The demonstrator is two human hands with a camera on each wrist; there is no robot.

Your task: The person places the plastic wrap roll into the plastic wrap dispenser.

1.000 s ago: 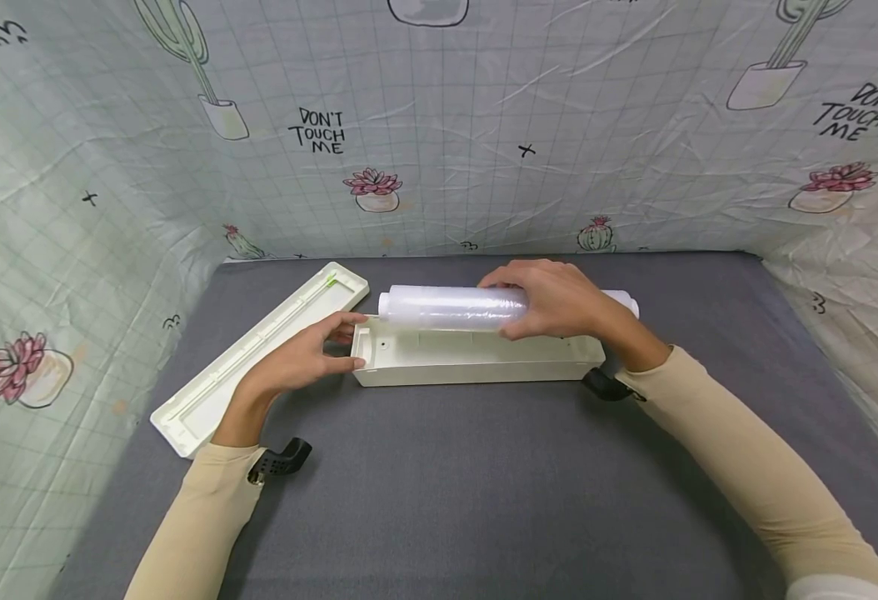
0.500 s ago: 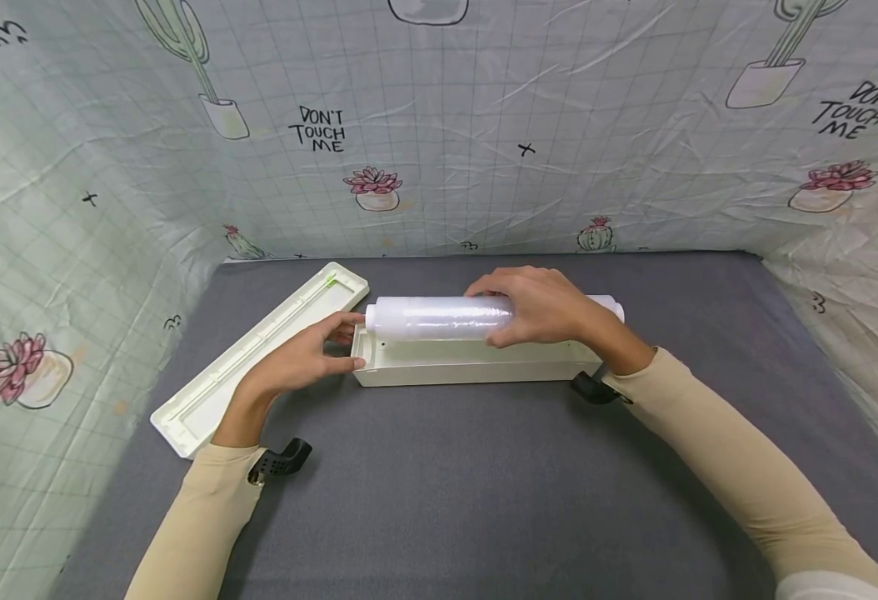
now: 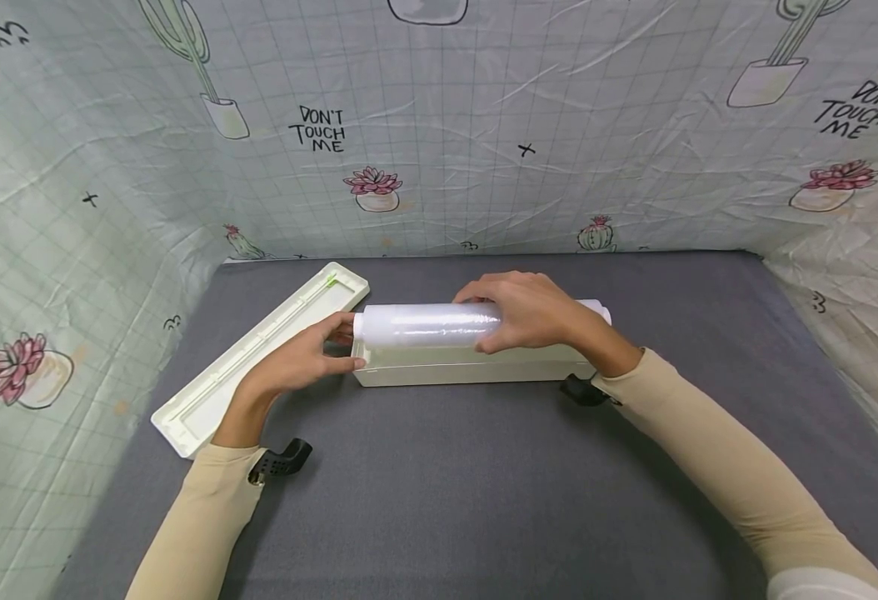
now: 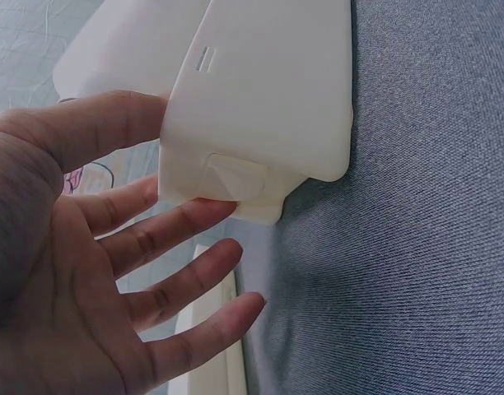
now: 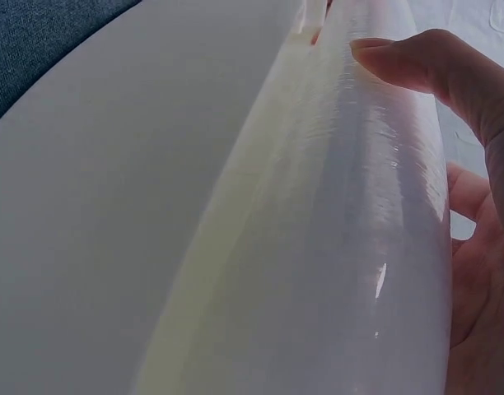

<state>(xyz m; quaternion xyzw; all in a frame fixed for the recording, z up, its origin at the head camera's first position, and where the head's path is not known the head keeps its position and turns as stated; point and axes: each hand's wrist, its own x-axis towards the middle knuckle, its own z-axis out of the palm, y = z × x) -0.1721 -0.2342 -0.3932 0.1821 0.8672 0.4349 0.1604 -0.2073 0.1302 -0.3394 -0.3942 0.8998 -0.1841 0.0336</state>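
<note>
A roll of cling film (image 3: 420,325), clear and shiny with a white core end, lies level just over a long white box (image 3: 476,374). My right hand (image 3: 531,312) grips the roll right of its middle, thumb on the near side and fingers over the far side. In the right wrist view the thumb presses the film roll (image 5: 375,206), beside the box's long wall. My left hand (image 3: 296,354) holds the left end of the box between thumb and fingers. The left wrist view shows the box's end (image 4: 260,90) pinched near its corner. The roll hides most of the box's inside.
A long white lid (image 3: 251,367) with a small green part lies slanted on the grey cloth (image 3: 439,492), behind and left of my left hand. A patterned curtain (image 3: 454,100) hangs behind the table and along its sides.
My right hand has brought the cling film roll left and down toward me, from behind the box to over it. My left hand and the box have stayed in place.
</note>
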